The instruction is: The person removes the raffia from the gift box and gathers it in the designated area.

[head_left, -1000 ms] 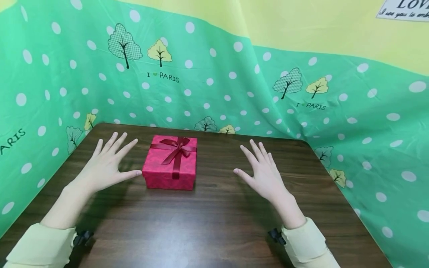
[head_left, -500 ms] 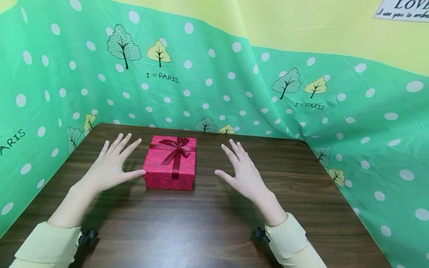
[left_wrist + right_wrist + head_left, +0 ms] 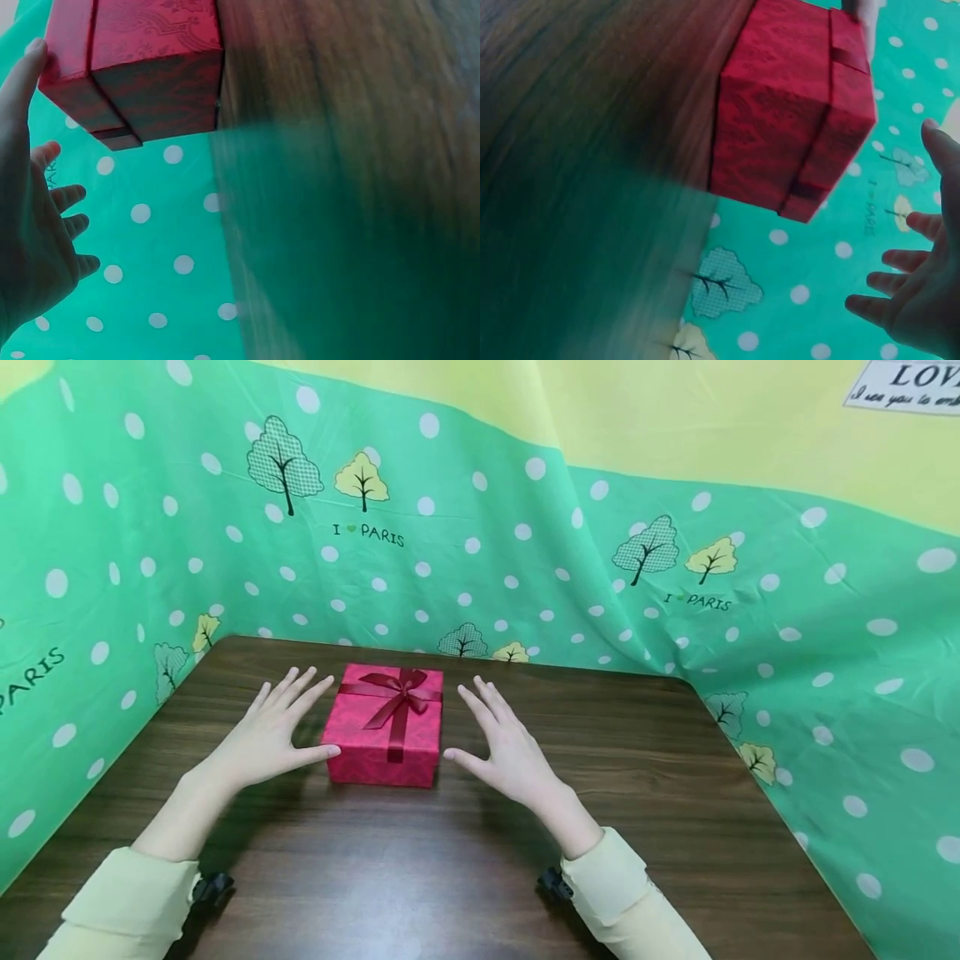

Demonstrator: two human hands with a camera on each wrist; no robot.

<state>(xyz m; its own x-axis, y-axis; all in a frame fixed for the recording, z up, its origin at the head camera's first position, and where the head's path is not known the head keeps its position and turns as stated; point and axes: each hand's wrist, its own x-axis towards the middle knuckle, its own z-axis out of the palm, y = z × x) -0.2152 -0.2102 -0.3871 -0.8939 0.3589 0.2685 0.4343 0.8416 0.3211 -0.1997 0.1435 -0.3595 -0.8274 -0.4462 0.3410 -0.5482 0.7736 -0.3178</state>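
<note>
A red gift box [image 3: 384,727] with a dark red ribbon bow [image 3: 401,692] on its lid sits on the brown wooden table. On its left side my left hand [image 3: 266,739] is spread, the thumb tip overlapping the box's front left corner in the head view. My right hand [image 3: 506,752] stands just right of the box with fingers spread, a small gap between thumb and box. Both wrist views show the patterned box [image 3: 154,82] with its lid on, each hand's fingers straight and holding nothing.
The dark wood table [image 3: 637,760] reaches back to a green polka-dot curtain [image 3: 480,552] printed with trees, which hangs along its back and sides. Black wrist devices [image 3: 555,885] stick out from the pale sleeves [image 3: 611,877].
My right hand has moved left, up close to the box. The left hand has shifted a little to the right toward it. The box stays in place.
</note>
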